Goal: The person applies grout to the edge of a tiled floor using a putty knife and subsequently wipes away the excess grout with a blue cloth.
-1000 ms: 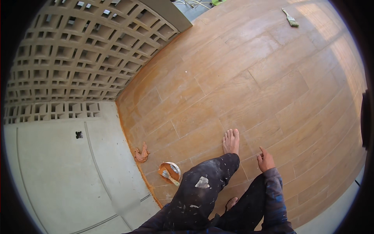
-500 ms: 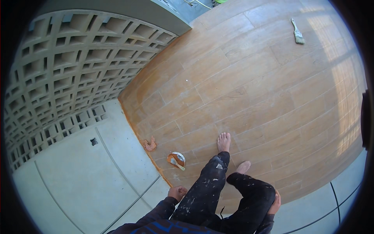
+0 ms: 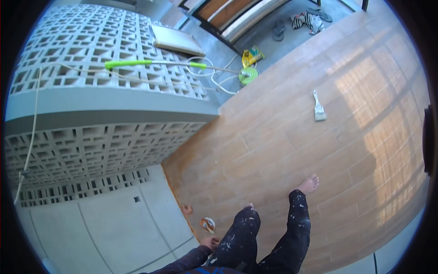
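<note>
My left hand point(image 3: 211, 242) is low in the view beside my left thigh, fingers curled; what it holds, if anything, is too small to make out. Just above it, a small round container point(image 3: 207, 223) of orange-brown material sits on the wood-look floor point(image 3: 273, 160) with a light-handled tool in it. A crumpled salmon-coloured cloth point(image 3: 186, 209) lies near the orange-edged border with the pale paneled surface point(image 3: 114, 228). A paintbrush point(image 3: 319, 109) rests flat farther forward on the floor. My right hand is out of sight; my bare feet and paint-spattered dark trousers show.
Patterned block walls point(image 3: 91, 146) run along the left. A green-handled mop point(image 3: 127, 63), cables and a pale board point(image 3: 175, 39) are at the upper left and middle. Beyond the floor's far edge are a yellow packet point(image 3: 251, 57), sandals point(image 3: 278, 30), striped cloth point(image 3: 308, 23) and a dark-framed wooden piece point(image 3: 212, 13).
My head has tilted up, revealing the area beyond the wall. My right foot has stepped forward and right. My right hand has left the view; my left hand stays low by my thigh.
</note>
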A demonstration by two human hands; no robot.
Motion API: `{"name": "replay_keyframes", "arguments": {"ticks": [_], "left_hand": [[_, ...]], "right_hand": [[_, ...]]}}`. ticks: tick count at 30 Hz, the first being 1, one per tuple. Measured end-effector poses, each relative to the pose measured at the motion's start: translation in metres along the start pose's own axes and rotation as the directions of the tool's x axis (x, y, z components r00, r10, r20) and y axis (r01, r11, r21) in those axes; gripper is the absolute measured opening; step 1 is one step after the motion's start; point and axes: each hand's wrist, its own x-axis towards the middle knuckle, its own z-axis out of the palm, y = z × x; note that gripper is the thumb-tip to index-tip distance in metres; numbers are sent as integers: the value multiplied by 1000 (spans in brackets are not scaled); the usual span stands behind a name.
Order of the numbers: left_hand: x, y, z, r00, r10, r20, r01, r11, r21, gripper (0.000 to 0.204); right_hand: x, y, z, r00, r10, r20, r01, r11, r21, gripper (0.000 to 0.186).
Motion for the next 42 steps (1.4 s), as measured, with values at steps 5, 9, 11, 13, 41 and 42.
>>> {"name": "replay_keyframes", "arguments": {"ticks": [5, 9, 11, 13, 41, 42], "left_hand": [[-33, 152, 6, 980, 197, -1, -197, 979, 55, 25], [-75, 240, -18, 989, 146, -10, -147, 987, -65, 18], [-95, 247, -36, 998, 53, -34, -57, 991, -118, 16], [-89, 305, -37, 997, 70, 16, -67, 986, -153, 14], [-220, 1168, -37, 698, 695, -171, -707, 708, -8, 20], [-244, 1181, -15, 721, 676, -151, -679, 733, 39, 20]], "right_hand": [[14, -120, -14, 1000, 20, -17, -18, 994, 108, 38], [15, -188, -19, 999, 50, 22, -52, 993, 110, 31], [2, -216, -22, 967, 84, 240, -49, 988, -148, 32], [36, -219, -54, 972, -89, 216, 111, 990, -91, 32], [62, -827, -323, 963, -146, -226, 234, 867, 439, 36], [61, -843, -348, 957, -140, -256, 242, 871, 428, 36]]}}
